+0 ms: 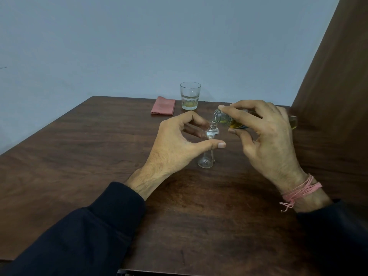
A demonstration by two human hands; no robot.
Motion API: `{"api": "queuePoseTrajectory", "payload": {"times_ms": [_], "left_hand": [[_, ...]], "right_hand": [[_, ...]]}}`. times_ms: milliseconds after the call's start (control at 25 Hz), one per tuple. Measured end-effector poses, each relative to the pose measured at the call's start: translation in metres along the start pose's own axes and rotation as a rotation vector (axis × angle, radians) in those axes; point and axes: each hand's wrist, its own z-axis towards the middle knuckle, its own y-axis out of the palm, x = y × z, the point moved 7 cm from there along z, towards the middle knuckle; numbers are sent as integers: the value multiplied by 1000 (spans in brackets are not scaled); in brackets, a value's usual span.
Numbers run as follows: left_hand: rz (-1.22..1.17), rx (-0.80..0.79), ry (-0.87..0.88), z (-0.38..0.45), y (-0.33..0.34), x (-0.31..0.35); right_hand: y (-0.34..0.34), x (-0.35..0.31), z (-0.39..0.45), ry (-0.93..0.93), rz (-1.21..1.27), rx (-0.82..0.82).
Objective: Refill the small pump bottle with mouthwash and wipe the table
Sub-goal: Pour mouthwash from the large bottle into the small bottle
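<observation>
Pump bottle [207,156] pinched by left hand [179,142], middle hidden; right hand [266,136] gripping tilted, half-covered mouthwash bottle [225,118]

Dim even light, soft shadows, slight blur
</observation>
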Motion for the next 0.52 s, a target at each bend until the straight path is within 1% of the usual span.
{"api": "queuePoseTrajectory", "payload": {"times_ms": [520], "left_hand": [[-6, 12, 35, 0, -1, 3]], "right_hand": [[-1, -1, 0, -2, 15, -1]]}}
